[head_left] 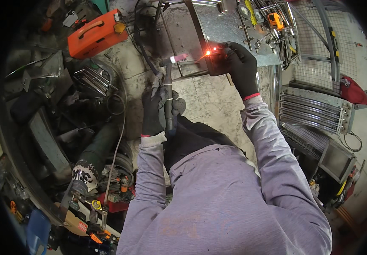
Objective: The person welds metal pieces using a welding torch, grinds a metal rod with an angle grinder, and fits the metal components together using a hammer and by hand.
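Observation:
My left hand [153, 111], in a black glove, is closed around the handle of a TIG welding torch [169, 91]. The torch head points right, its pale nozzle [177, 58] tinged pink at the tip and apart from the metal. My right hand [239, 63], also black-gloved, grips a dark, reddish rectangular plate [217, 66] by its right side; its exact kind is unclear. Two bright orange-red spots [208, 53] glow at the plate's upper edge, beside a polished metal tube frame [198, 25]. The fingertips of my right hand are partly lost in the dark.
Beyond my hands stands a metal worktable [223, 32] with tubes, clamps and an orange tape measure [275, 21]. An orange case [97, 34] lies far left. A gas cylinder [90, 159] with a hose is at left. Stacked steel tubes [311, 111] lie at right.

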Available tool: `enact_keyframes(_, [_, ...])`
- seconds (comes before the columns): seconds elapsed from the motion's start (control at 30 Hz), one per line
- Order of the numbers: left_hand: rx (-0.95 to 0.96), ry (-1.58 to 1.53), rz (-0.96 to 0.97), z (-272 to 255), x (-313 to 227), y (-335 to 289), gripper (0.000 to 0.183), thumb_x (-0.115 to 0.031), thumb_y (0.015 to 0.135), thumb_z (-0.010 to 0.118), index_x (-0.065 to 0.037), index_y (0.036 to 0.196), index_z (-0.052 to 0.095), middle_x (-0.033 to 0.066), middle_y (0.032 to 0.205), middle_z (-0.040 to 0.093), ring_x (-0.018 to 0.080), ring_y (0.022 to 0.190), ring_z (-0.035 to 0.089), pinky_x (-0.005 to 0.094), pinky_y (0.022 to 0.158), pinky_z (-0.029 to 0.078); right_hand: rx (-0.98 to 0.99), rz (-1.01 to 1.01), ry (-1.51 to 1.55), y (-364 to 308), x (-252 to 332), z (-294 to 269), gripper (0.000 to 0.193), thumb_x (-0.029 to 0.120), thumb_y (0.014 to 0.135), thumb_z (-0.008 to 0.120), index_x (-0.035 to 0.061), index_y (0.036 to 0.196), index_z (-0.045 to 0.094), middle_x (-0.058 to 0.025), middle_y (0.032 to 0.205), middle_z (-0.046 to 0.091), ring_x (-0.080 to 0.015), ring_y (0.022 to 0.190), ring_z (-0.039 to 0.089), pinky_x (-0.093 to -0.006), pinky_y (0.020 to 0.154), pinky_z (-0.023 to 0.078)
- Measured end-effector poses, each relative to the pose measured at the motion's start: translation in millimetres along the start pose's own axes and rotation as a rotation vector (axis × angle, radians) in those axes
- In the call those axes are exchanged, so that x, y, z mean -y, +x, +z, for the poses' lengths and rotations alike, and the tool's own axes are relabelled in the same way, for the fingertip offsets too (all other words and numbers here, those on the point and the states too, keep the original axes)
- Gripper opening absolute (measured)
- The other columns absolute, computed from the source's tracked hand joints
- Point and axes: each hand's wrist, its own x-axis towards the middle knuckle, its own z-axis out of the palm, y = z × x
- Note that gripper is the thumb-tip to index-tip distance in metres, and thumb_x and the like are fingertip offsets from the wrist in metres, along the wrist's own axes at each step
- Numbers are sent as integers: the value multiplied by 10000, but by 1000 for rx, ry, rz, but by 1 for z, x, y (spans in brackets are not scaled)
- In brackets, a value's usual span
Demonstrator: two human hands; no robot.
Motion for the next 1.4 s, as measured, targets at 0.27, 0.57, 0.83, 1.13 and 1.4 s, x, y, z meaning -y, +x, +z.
enact_keyframes(0.27, [-176, 323, 131, 20, -7, -6, 265, -282, 1119, 571, -39, 1214, 619, 128, 903, 726, 183, 612, 663, 309, 562, 556, -167, -101, 25, -1, -3, -8, 218, 81, 1046, 704, -31, 1223, 766, -94, 1093, 811, -139, 957, 744, -282, 841, 587])
enact_keyframes(0.57, [-386, 866, 449, 37, -21, -10, 230, -229, 1100, 626, -10, 1160, 664, 73, 908, 670, 131, 709, 621, 319, 619, 515, -311, -415, -375, -14, -3, -21, 225, 34, 992, 753, 29, 1211, 807, -92, 1098, 777, -148, 925, 725, -291, 836, 572])
enact_keyframes(0.83, [-409, 591, 383, 52, -3, -25, 240, -164, 1091, 628, -3, 1269, 622, 36, 949, 651, 120, 754, 608, 294, 659, 506, -307, -239, -254, 21, -8, -25, 227, 83, 943, 789, 62, 1165, 835, -66, 1002, 790, -128, 907, 735, -270, 817, 565])
enact_keyframes(1.13, [-410, 912, 610, 55, 13, -30, 216, -167, 1107, 591, 4, 1227, 647, 65, 861, 683, 148, 705, 641, 311, 622, 496, -369, -617, -809, 9, -13, -28, 555, 218, 865, 833, 115, 1393, 695, -181, 1328, 700, -389, 1203, 684, -483, 1022, 545])
enact_keyframes(1.4, [-397, 585, 473, 97, 48, -26, 266, -201, 1107, 593, 25, 1233, 656, 117, 988, 754, 184, 753, 730, 323, 642, 593, -172, -578, -941, -34, -27, 25, 900, 610, 850, 813, 14, 1474, 559, -231, 1524, 545, -491, 1441, 462, -616, 1205, 333])
